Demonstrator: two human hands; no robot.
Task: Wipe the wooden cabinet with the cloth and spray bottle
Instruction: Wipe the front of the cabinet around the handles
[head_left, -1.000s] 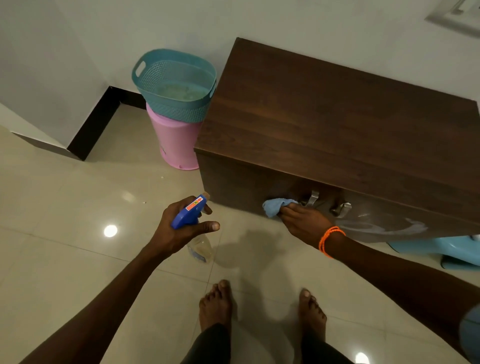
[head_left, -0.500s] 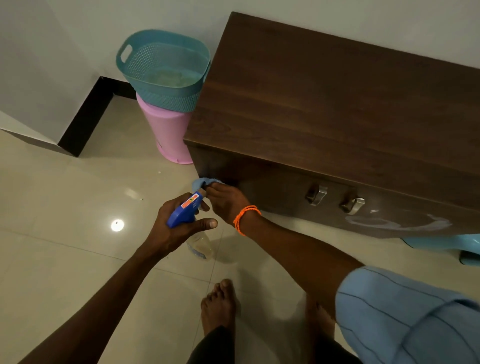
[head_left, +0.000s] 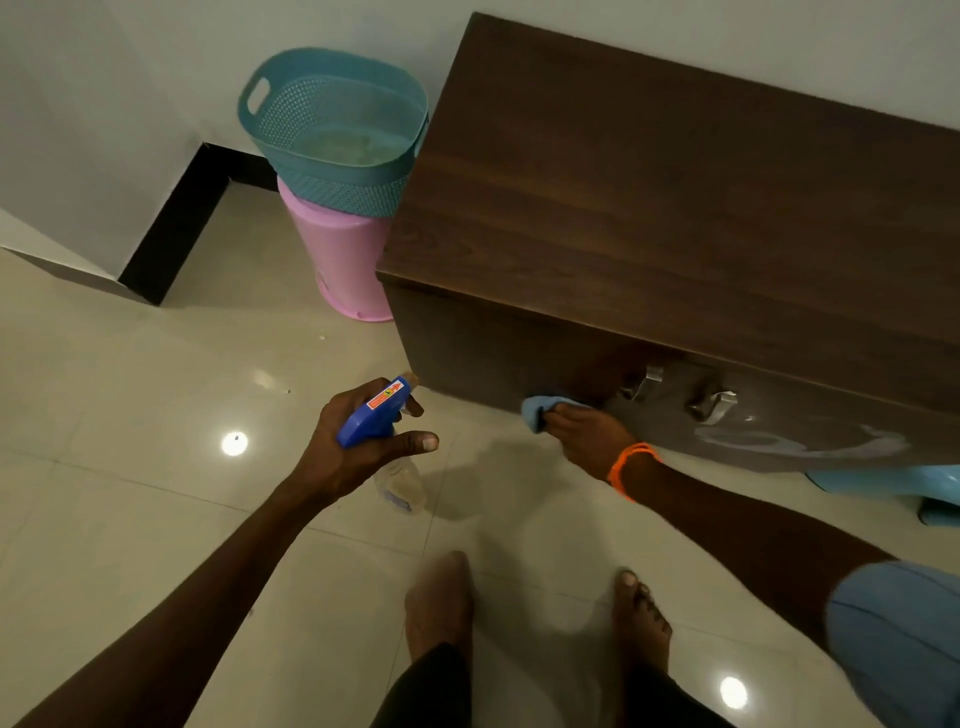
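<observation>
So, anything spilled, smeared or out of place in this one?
One thing: a whitish streaky smear on the wooden cabinet front, right of the two metal handles, away from the cloth in the right hand. Nothing else stands out.

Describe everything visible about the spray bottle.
The spray bottle has a blue plastic trigger head bearing an orange-red label and a clear body below with a partly visible label; whether it holds liquid cannot be told. The left hand grips its neck, holding it in the air over the tiled floor, nozzle aimed toward the wooden cabinet without touching it.
</observation>
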